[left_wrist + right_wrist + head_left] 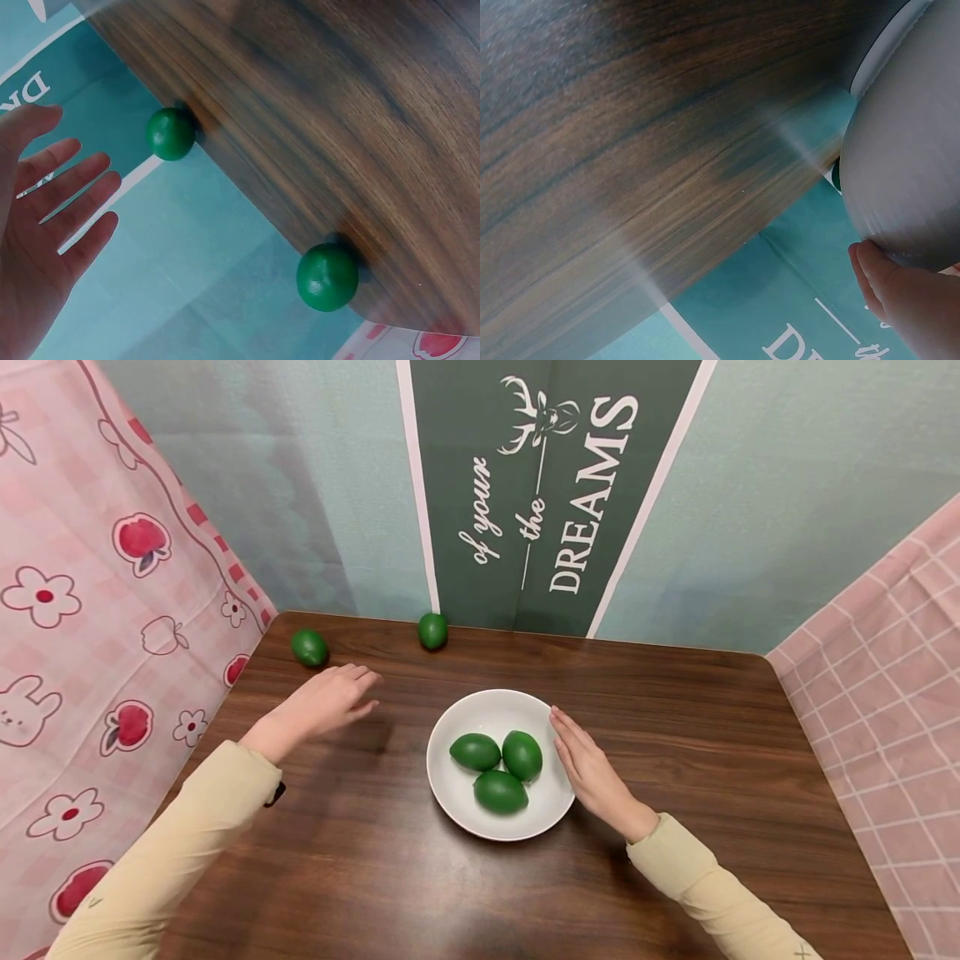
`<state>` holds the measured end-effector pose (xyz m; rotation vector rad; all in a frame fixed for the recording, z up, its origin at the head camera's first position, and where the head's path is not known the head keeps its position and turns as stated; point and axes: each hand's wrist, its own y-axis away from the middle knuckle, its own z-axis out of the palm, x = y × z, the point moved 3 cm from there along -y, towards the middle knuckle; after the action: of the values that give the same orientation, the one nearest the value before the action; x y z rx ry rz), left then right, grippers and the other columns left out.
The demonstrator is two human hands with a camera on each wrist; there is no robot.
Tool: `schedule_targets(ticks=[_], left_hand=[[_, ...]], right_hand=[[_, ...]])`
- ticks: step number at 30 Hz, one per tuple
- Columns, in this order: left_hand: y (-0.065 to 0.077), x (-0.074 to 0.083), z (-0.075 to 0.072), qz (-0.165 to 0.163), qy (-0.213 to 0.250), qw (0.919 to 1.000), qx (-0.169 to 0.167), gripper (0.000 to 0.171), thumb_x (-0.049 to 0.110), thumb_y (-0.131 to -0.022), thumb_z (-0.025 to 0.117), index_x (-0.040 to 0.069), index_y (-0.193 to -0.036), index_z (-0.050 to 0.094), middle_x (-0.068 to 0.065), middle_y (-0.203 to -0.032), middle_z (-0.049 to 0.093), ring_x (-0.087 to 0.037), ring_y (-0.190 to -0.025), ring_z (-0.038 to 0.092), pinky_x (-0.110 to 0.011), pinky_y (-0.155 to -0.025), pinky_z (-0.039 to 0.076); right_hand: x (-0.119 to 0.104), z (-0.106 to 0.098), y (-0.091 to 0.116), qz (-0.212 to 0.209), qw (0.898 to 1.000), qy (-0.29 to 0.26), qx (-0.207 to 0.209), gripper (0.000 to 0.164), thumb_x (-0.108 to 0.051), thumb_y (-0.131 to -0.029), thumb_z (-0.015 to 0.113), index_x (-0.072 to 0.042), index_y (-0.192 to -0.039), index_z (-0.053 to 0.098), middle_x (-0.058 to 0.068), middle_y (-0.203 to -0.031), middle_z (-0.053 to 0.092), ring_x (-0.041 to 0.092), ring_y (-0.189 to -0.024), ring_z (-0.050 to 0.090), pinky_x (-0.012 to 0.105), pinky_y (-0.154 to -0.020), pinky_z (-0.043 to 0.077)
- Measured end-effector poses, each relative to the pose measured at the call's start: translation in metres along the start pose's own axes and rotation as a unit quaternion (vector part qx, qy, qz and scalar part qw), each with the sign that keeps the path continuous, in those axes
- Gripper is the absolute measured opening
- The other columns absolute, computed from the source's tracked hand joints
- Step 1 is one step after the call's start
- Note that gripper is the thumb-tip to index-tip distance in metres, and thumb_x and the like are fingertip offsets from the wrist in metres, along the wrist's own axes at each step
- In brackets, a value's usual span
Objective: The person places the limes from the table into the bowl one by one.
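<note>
A white bowl (453, 797) on the table holds three green limes (501, 792). My right hand (596, 778) rests on the bowl's right side with fingers extended; the right wrist view shows the fingertips touching the bowl's outer wall (907, 157). My left hand (322, 703) hovers over the left part of the table, fingers loosely spread and holding nothing. Just beyond it lies a lime (310, 647) near the far left corner. Another lime (432, 632) sits at the back edge. Both loose limes, the corner one (328, 277) and the back-edge one (171, 134), appear in the left wrist view.
The brown wooden table (697, 760) meets a blue-green cloth (300, 485) with a dark green lettered panel (480, 435) at the back. Pink patterned cloth (82, 543) hangs on the left, and pink checked cloth (900, 710) on the right.
</note>
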<state>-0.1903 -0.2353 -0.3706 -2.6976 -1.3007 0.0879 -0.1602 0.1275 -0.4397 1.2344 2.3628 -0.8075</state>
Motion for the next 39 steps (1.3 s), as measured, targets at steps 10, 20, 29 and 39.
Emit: schedule_targets(ticks=[10,20,29,39], left_hand=[[0.000,-0.017,0.004,-0.039,0.000,0.9991,-0.017,0.034,0.021,-0.085,0.063,-0.004,-0.108,0.057,-0.018,-0.099,0.060,-0.033,-0.093,0.057,-0.046,-0.079,0.047],[-0.001,-0.033,0.010,-0.092,0.015,0.9951,-0.033,0.035,0.022,-0.088,0.058,-0.005,-0.110,0.055,-0.020,-0.102,0.058,-0.035,-0.096,0.056,-0.048,-0.082,0.045],[-0.002,-0.050,0.014,-0.127,0.032,0.9910,-0.028,0.034,0.020,-0.088,0.056,-0.005,-0.112,0.054,-0.020,-0.103,0.058,-0.036,-0.097,0.055,-0.049,-0.083,0.044],[-0.001,-0.066,0.018,-0.175,0.043,0.9835,-0.019,0.036,0.019,-0.089,0.055,-0.003,-0.117,0.051,-0.021,-0.111,0.056,-0.036,-0.100,0.054,-0.049,-0.083,0.044]], right_hand=[[-0.001,0.001,0.001,0.002,1.000,0.002,0.000,0.040,-0.009,-0.096,0.042,0.005,-0.133,0.041,0.014,-0.142,0.036,0.030,-0.129,0.034,0.042,-0.104,0.029],[-0.001,0.002,0.002,0.001,1.000,-0.002,0.003,0.039,-0.008,-0.096,0.043,0.005,-0.133,0.041,0.015,-0.141,0.036,0.032,-0.128,0.035,0.043,-0.104,0.029],[0.000,0.002,0.002,0.003,1.000,-0.001,0.002,0.039,-0.009,-0.096,0.043,0.005,-0.133,0.041,0.014,-0.142,0.036,0.029,-0.129,0.034,0.042,-0.104,0.029],[0.000,0.004,0.003,0.005,1.000,0.001,0.002,0.039,-0.010,-0.096,0.042,0.004,-0.134,0.041,0.013,-0.142,0.036,0.029,-0.130,0.034,0.042,-0.104,0.028]])
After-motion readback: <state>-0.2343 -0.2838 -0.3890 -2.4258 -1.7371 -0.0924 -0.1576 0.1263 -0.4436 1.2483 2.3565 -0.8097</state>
